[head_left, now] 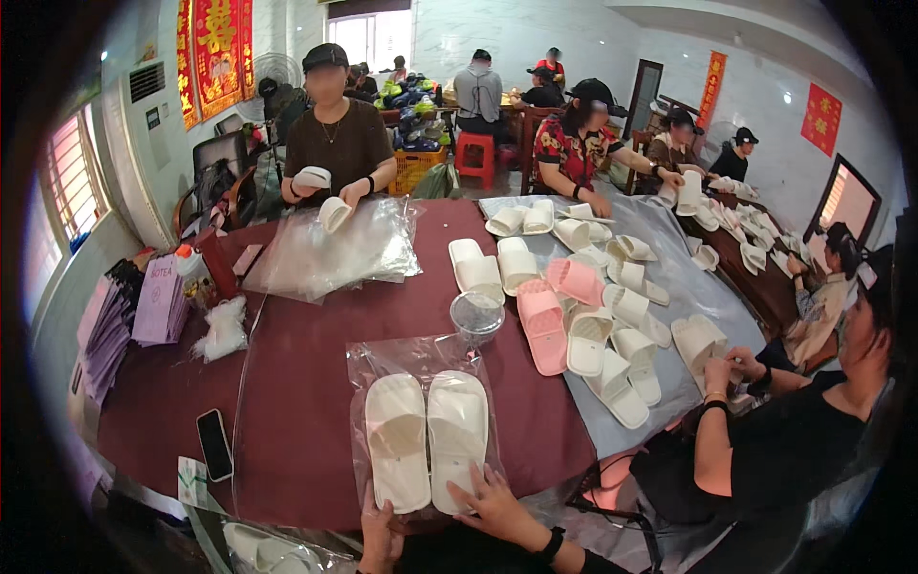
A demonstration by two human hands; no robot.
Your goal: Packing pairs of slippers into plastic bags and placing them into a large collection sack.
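A pair of cream slippers [396, 469] lies side by side inside a clear plastic bag [362, 362] on the dark red tablecloth in front of me. Their heels point toward me. At the bag's lower left corner, my left hand [381, 532] grips the plastic beside the left heel. My right hand [499, 513] holds the lower right part of the bag, its fingers over the heel of the right slipper. Just beyond the bag stands a clear round plastic tub [476, 317].
Loose white slippers [625, 387] and a pink pair [541, 330] are heaped at the right. Clear bags [330, 251] lie across the table before a standing person. A phone [214, 445], purple packages [161, 304] and white ties [224, 327] are at the left. Co-workers handle slippers nearby.
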